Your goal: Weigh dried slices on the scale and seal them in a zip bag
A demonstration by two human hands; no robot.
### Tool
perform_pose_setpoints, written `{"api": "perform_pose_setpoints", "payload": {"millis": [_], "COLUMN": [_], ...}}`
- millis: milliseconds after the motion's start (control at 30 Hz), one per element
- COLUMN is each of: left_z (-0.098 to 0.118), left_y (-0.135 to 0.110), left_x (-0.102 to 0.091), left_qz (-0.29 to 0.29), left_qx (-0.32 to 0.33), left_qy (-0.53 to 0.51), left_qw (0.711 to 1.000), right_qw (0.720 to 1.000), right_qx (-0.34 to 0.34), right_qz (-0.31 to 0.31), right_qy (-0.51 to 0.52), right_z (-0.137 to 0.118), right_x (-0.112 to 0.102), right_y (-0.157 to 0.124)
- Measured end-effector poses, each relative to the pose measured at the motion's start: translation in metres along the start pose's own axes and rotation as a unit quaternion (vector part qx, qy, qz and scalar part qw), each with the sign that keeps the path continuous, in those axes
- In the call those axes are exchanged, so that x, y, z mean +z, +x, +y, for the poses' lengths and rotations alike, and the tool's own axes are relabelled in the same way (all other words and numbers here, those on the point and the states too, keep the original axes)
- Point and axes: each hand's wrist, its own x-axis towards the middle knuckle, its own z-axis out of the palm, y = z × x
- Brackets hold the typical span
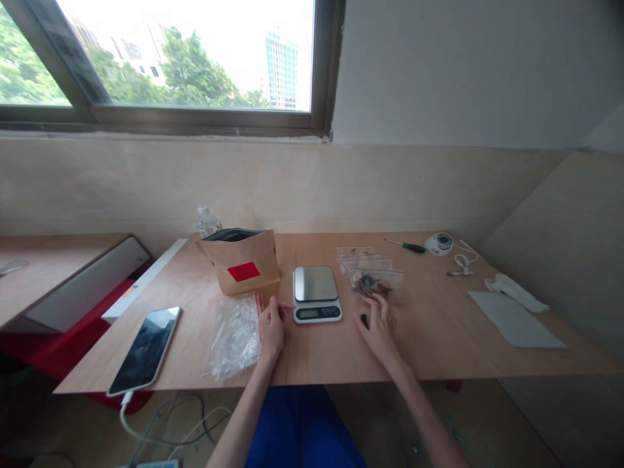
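Observation:
A white kitchen scale [316, 312] with a bare steel plate stands in front of me. At its left edge is my left hand [273, 328], open, one finger stretched to the scale's side. Clear plastic bags [236, 335] lie flat beside that hand, touching or close to it. My right hand [380, 330] rests right of the scale with fingers apart, fingertips at a zip bag [373, 284] of brown and dark pieces. A small black object [364, 320] sits between its thumb and fingers; whether it is gripped is unclear. More zip bags [358, 253] lie behind.
An open brown paper pouch [253, 257] with a red label stands behind the bags, a bottle [207, 221] behind it. A charging phone [146, 351] lies left. Along the right are a screwdriver [413, 247], a white dome camera [439, 244], a cable [463, 263] and a grey sheet [514, 318].

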Motion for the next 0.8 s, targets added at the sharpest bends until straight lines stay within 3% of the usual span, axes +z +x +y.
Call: {"api": "perform_pose_setpoints", "payload": {"millis": [100,200,333,467,633,800], "left_z": [0.015,0.044,0.086,0.114,0.127,0.129], "left_y": [0.001,0.010,0.037,0.069,0.089,0.095], "left_x": [0.001,-0.002,-0.015,-0.030,-0.043,-0.059], "left_qz": [0.062,0.089,0.117,0.174,0.115,0.095], "left_qx": [0.025,0.063,0.123,0.214,0.251,0.286], "left_qy": [-0.011,-0.004,0.059,0.144,0.164,0.214], "left_qw": [0.998,0.994,0.984,0.950,0.947,0.929], "right_qw": [0.998,0.992,0.980,0.962,0.972,0.979], "right_qx": [-0.025,-0.016,0.020,0.055,-0.024,-0.034], "right_qz": [-0.050,-0.076,-0.079,-0.087,-0.098,-0.111], "right_qy": [0.032,0.103,0.181,0.252,0.212,0.167], "right_z": [0.003,0.010,0.006,-0.020,-0.045,-0.032], "right_x": [-0.002,-0.002,-0.004,0.003,0.023,0.028], "right_y": [-0.017,-0.016,0.003,0.037,0.064,0.040]}}
